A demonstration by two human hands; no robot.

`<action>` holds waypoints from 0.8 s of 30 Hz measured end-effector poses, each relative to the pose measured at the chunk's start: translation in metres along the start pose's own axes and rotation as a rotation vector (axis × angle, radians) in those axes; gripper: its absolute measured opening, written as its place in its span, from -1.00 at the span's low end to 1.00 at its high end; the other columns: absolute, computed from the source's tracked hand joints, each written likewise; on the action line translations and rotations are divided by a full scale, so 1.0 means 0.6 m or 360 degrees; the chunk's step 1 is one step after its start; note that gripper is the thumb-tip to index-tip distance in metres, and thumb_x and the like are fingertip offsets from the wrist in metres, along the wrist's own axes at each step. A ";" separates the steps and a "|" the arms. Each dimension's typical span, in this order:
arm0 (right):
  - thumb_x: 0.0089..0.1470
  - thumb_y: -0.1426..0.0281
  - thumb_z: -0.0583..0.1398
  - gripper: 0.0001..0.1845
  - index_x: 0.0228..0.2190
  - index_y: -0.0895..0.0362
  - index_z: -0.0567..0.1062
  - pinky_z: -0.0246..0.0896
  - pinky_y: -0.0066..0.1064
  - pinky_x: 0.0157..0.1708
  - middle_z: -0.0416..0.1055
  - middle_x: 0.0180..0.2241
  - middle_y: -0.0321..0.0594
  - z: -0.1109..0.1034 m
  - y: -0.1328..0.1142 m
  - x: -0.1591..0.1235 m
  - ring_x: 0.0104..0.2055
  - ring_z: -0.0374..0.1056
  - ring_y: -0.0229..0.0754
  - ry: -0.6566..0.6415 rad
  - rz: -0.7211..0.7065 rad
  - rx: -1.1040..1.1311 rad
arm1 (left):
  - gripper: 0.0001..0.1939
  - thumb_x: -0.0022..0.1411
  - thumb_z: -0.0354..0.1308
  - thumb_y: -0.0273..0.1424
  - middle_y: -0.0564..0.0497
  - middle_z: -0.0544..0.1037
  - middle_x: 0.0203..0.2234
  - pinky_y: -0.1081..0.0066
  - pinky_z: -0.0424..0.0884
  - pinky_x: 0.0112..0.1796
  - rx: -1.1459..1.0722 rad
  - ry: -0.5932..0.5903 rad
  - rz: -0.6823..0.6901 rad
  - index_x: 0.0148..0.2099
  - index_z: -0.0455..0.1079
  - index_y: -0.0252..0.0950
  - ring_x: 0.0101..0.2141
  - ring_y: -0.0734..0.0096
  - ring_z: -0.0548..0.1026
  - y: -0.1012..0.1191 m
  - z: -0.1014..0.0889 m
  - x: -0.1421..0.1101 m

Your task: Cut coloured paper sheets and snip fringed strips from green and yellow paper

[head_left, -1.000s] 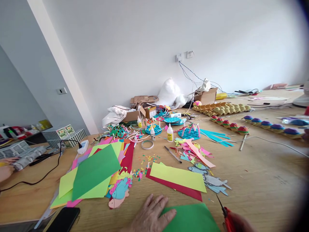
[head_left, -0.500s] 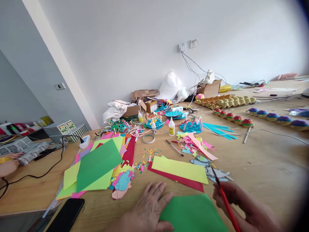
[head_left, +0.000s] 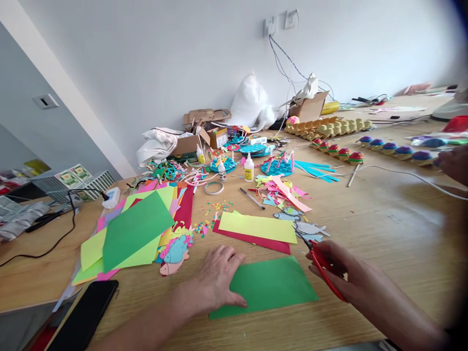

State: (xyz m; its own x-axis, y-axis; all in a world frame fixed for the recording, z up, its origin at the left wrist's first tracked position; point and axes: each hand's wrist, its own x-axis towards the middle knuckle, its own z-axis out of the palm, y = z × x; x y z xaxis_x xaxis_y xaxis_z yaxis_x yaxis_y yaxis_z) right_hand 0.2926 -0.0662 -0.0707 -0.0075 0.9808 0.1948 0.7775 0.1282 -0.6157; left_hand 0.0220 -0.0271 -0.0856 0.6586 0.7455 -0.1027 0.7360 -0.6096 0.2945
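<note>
A green sheet of paper (head_left: 272,287) lies flat near the table's front edge. My left hand (head_left: 221,278) rests over its left side, fingers stretched out and the thumb on the sheet. In my right hand (head_left: 338,268) is a pair of red-handled scissors (head_left: 321,273), held beside the sheet's right corner, blades pointing up and left. Just beyond the sheet lies a yellow paper strip (head_left: 258,227) on top of a red paper strip (head_left: 270,243). Grey fish cutouts (head_left: 309,229) lie by the scissors' tips.
Coloured paper sheets (head_left: 137,229) are stacked on the left, with fish cutouts (head_left: 177,253) at their edge. A black phone (head_left: 87,314) lies at front left. Behind stand glue bottles (head_left: 249,169), paper scraps (head_left: 281,190) and painted egg-carton strips (head_left: 343,153). Another person's hand (head_left: 455,163) shows at right.
The camera view has shifted, bringing more of the green sheet into sight. My right hand has turned the scissors and lowered them beside the sheet. A person's hand has appeared at the right edge.
</note>
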 end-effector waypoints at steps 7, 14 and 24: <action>0.01 0.27 0.00 -0.83 -0.45 0.09 0.30 0.10 -0.44 -0.57 0.37 -0.58 -0.28 0.017 0.023 0.005 -0.56 0.29 -0.21 -0.0369 -0.0020 -0.0238 | -0.27 -0.30 0.30 -0.07 -0.09 0.34 -0.21 0.15 0.24 -0.16 0.0087 -0.0072 0.0001 -0.08 0.24 -0.31 -0.17 0.13 0.28 0.010 0.000 0.010; -0.02 0.28 -0.01 -0.84 -0.51 0.08 0.26 0.06 -0.45 -0.60 0.37 -0.61 -0.27 0.017 0.011 0.007 -0.58 0.29 -0.22 -0.0359 -0.0006 -0.0330 | -0.44 -0.22 0.31 -0.17 -0.04 0.35 -0.24 0.22 0.25 -0.19 0.0024 -0.0201 -0.0027 -0.17 0.25 -0.30 -0.17 0.16 0.29 0.029 -0.030 0.008; 0.03 0.25 -0.01 -0.82 -0.46 0.07 0.28 0.09 -0.44 -0.58 0.39 -0.60 -0.27 0.015 0.009 0.009 -0.56 0.31 -0.20 -0.0241 -0.0053 -0.0188 | -0.50 -0.13 0.28 -0.28 -0.04 0.32 -0.21 0.26 0.26 -0.18 -0.0087 -0.0208 -0.0041 -0.12 0.22 -0.28 -0.16 0.21 0.30 0.031 -0.024 0.005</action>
State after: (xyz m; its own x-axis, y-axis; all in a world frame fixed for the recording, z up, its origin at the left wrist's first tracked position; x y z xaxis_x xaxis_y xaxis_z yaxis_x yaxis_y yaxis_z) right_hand 0.2914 -0.0590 -0.0800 -0.1219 0.9884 0.0911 0.8435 0.1515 -0.5153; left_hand 0.0352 -0.0322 -0.0669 0.6570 0.7171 -0.2326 0.7456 -0.5724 0.3412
